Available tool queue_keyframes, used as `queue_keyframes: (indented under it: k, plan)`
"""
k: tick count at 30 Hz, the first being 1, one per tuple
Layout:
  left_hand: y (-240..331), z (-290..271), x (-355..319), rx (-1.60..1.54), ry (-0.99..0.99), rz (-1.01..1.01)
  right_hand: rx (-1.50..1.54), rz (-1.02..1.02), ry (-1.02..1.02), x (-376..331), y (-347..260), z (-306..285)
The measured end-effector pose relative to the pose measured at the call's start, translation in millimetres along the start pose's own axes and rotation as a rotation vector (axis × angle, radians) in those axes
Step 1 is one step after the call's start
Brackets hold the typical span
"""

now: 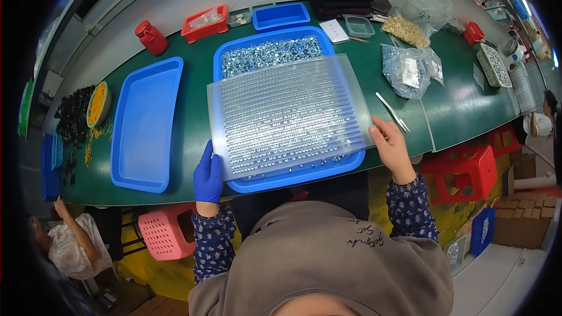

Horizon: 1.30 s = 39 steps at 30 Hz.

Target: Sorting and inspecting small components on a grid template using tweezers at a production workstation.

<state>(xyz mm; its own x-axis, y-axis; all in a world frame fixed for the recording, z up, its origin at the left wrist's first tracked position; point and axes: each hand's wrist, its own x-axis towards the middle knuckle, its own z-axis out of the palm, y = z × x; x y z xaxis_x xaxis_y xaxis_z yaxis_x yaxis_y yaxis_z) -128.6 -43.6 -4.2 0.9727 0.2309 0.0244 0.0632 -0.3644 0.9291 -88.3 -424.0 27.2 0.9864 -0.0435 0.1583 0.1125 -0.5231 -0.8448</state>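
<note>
A clear plastic sheet with rows of small pockets lies tilted over a blue tray in front of me. Many of its pockets look filled with tiny shiny stones. My left hand, in a blue glove, grips the sheet's lower left edge, thumb on top. At the right edge, my bare right hand pinches the sheet between thumb and fingers. Loose pale-blue stones heap in the tray's far end, and a few show below the sheet's near edge. What lies under the sheet's middle is mostly hidden.
Left stands a second blue tray, near a bowl of orange bits and a red container. Tweezers and bags of stones lie right. Red stools stand beyond the table edge. Other people sit around.
</note>
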Motion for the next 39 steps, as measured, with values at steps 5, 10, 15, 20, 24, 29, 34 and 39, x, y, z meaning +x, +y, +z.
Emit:
queue_keyframes:
  k: [5, 10, 15, 20, 24, 29, 34, 39]
  plan:
    - [8, 7, -1, 0.050, 0.025, -0.043, 0.065, 0.036, 0.045, 1, 12, 2]
    - [7, 1, -3, 0.089, 0.011, -0.090, 0.190, 0.121, 0.039, 3, 13, 6]
    - [3, 0, -2, 0.130, 0.027, -0.004, 0.360, 0.353, 0.003, 4, 5, 0]
    - [-1, -1, -2, 0.164, 0.013, -0.029, 0.457, 0.380, -0.033, 4, -6, -5]
    - [-1, 1, -2, 0.165, 0.073, 0.051, 0.460, 0.347, -0.002, 3, -16, -6]
    - [-13, 1, -1, 0.037, 0.109, 0.069, 0.672, 0.260, -0.069, 4, -49, -12]
    - [-16, -4, 1, -0.332, 0.073, -0.059, 0.731, 0.202, -0.157, 1, -81, -13]
    - [5, -17, 3, -0.710, 0.080, -0.132, 0.763, 0.134, -0.167, -10, -88, -11]
